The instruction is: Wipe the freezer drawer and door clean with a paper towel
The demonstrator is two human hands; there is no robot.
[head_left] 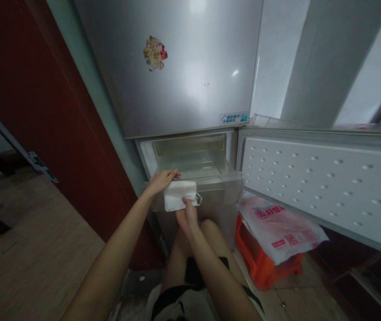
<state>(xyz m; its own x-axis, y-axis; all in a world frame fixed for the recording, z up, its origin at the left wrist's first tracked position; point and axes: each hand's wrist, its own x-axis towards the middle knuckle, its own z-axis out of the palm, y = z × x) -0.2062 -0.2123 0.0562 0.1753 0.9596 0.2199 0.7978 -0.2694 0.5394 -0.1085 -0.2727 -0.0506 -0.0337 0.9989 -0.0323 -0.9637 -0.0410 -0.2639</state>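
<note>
I see someone sitting low in front of a silver refrigerator, knees almost against it, with a white folded cloth held up before the front of a clear drawer. The right hand pinches the cloth's lower edge, its thumb lying on top and its fingers underneath. A thin white loop sticks out from the cloth's right side. The left hand is at the upper left corner of the cloth, fingers bent and reaching over the drawer's rim; I cannot tell whether they grip anything.

The drawer is pulled part of the way out of the lower compartment, whose white, dimpled door swings wide to the right. Under that door, an orange stool bears a white plastic bag with red print. Higher up, a colourful sticker is on the refrigerator's upper door, and a small label sits at its bottom right corner. A reddish-brown door stands to the left.
</note>
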